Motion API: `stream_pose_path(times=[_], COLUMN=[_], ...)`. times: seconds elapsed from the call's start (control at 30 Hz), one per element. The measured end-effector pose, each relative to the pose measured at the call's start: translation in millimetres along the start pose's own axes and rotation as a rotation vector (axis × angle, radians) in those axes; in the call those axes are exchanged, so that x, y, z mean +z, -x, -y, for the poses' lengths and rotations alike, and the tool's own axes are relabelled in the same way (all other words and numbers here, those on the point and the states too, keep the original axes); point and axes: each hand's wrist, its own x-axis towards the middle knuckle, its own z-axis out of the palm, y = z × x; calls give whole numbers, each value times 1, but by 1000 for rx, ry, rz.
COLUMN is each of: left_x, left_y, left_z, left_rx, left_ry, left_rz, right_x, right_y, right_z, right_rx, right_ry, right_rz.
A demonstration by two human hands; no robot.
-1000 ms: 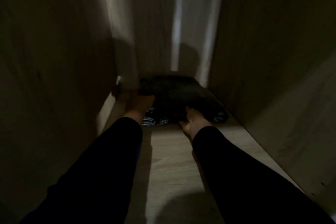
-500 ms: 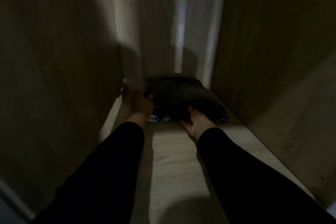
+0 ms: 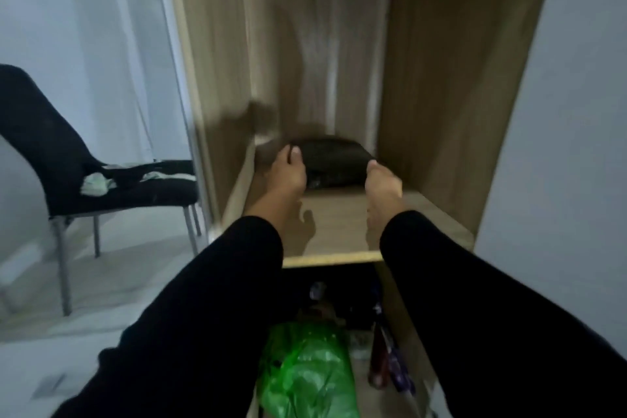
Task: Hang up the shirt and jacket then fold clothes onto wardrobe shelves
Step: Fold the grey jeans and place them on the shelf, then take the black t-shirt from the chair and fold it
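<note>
Head view looks down your two black sleeves into an open wooden wardrobe. Your left hand (image 3: 286, 176) and your right hand (image 3: 382, 185) both reach over the wardrobe shelf (image 3: 334, 231), fingers stretched forward and relaxed, gripping nothing. A folded dark garment (image 3: 334, 161) lies flat at the back of that shelf, against the rear panel. Your left fingertips sit just beside its left edge and your right fingertips just beside its front right corner; whether either hand actually touches the cloth cannot be told, since the frame is blurred there. A sliver of lighter, patterned fabric peeks out under the garment's front edge, between your hands. The shelf's pale front lip runs across between your forearms.

Below the shelf, in the lower compartment, you can see a crumpled green plastic bag (image 3: 305, 373) and, to its right, some dark and purple items too blurred to name. To the left of the wardrobe stands a black chair (image 3: 68, 159) on metal legs, with a few pale pieces of cloth (image 3: 96, 184) lying on its seat. White walls flank the wardrobe on both sides.
</note>
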Motion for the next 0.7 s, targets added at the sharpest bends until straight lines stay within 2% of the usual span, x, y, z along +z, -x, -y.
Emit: stream_pose_path(times=[0.13, 0.23, 0.53, 0.7], left_x=[-5, -13, -90, -160], left_y=[54, 74, 112, 146], left_z=[2, -21, -132, -201], left_rx=[68, 58, -121, -278], left_ry=[60, 72, 107, 53], left_rz=[77, 94, 201, 144], right_x=[-23, -35, -58, -80], right_y=[55, 76, 150, 211], right_z=[-22, -10, 110, 185], right_rx=[-80, -70, 161, 177], right_ry=[-12, -88, -59, 33], right_rz=[45, 98, 19, 46])
